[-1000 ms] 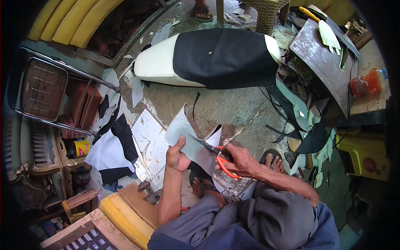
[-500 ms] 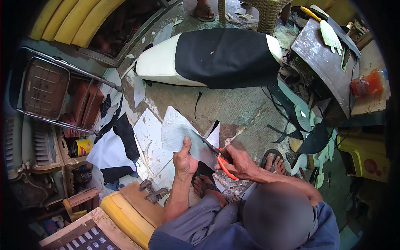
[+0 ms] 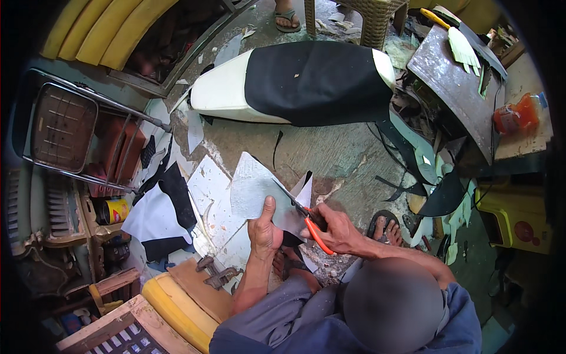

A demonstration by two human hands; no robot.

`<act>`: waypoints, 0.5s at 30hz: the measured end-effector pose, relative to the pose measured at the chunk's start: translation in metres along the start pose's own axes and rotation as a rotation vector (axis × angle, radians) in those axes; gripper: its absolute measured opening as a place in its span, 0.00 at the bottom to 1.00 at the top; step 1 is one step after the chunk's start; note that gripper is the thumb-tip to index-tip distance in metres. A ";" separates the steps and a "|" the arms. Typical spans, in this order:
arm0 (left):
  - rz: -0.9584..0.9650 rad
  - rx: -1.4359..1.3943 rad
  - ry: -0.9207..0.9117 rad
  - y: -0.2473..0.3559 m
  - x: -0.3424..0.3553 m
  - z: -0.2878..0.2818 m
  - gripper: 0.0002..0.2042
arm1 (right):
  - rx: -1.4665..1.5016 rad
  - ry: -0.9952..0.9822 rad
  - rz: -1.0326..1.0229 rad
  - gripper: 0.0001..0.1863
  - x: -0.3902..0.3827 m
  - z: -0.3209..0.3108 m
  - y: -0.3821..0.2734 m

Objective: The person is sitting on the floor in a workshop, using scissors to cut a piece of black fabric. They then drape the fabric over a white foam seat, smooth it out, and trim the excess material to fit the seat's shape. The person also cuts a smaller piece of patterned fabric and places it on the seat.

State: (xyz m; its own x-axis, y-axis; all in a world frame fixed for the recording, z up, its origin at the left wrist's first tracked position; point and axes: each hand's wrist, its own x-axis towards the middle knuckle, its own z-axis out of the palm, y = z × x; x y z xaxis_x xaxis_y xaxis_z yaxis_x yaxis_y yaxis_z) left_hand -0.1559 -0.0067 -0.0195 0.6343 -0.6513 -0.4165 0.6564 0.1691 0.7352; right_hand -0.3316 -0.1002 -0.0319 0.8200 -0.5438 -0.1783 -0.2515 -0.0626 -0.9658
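Note:
My left hand (image 3: 266, 231) grips a pale grey-white sheet (image 3: 253, 186) that looks like vinyl or leatherette, with the thumb on top and the fingers beneath. In my right hand (image 3: 341, 229) is a pair of scissors (image 3: 319, 237) with orange handles. Their dark blades lie along the sheet's right edge, pointing up and left. How far the blades are apart is hard to tell. A narrow pale flap with a dark underside (image 3: 303, 190) stands beside the blades. Beyond my hands lies a long seat (image 3: 318, 82), its white ends showing around a black cover.
White sheets (image 3: 207, 177) and black-and-white scraps (image 3: 156, 215) lie left. A metal clamp (image 3: 217, 274) sits on brown board nearby. A wire-framed rack (image 3: 65, 127) stands far left. Right are a metal panel (image 3: 454, 82) with a glove and a yellow case (image 3: 513, 221). Another person's foot (image 3: 287, 20) shows at the top.
My left hand and the sheet have shifted slightly right and down, toward the scissors. Less of the blades shows past the sheet's edge. The right hand stays nearly in place.

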 end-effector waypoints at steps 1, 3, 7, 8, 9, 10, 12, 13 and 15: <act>0.001 0.010 0.002 0.001 -0.002 0.001 0.21 | 0.004 0.001 -0.002 0.33 0.000 0.001 0.002; 0.031 0.021 0.001 0.002 -0.002 0.005 0.21 | 0.013 0.011 -0.007 0.33 0.000 0.005 0.008; 0.025 0.051 0.088 -0.024 0.002 -0.004 0.19 | 0.075 0.035 -0.020 0.30 -0.014 -0.007 0.009; -0.067 -0.023 0.014 -0.020 0.000 -0.015 0.20 | 0.070 0.076 -0.086 0.29 -0.010 0.005 0.019; -0.182 -0.122 -0.066 -0.017 0.005 -0.030 0.21 | 0.031 0.122 -0.134 0.28 -0.005 0.008 0.022; -0.149 -0.071 -0.065 -0.014 0.002 -0.027 0.20 | 0.007 0.059 -0.072 0.29 0.000 0.001 0.008; -0.048 0.026 -0.055 -0.007 -0.004 -0.023 0.19 | 0.008 -0.016 -0.055 0.30 0.004 0.003 0.003; -0.022 0.029 -0.061 -0.009 -0.003 -0.019 0.19 | 0.029 0.009 -0.042 0.30 0.001 0.001 0.002; 0.045 0.061 -0.043 -0.011 -0.004 -0.008 0.19 | 0.104 0.034 -0.022 0.30 -0.006 -0.003 0.002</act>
State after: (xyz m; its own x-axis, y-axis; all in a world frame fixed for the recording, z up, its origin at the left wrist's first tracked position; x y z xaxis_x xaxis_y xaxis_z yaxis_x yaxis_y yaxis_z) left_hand -0.1627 -0.0002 -0.0299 0.6437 -0.6756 -0.3594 0.6004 0.1547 0.7846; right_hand -0.3388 -0.0998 -0.0325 0.8064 -0.5716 -0.1516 -0.1774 0.0108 -0.9841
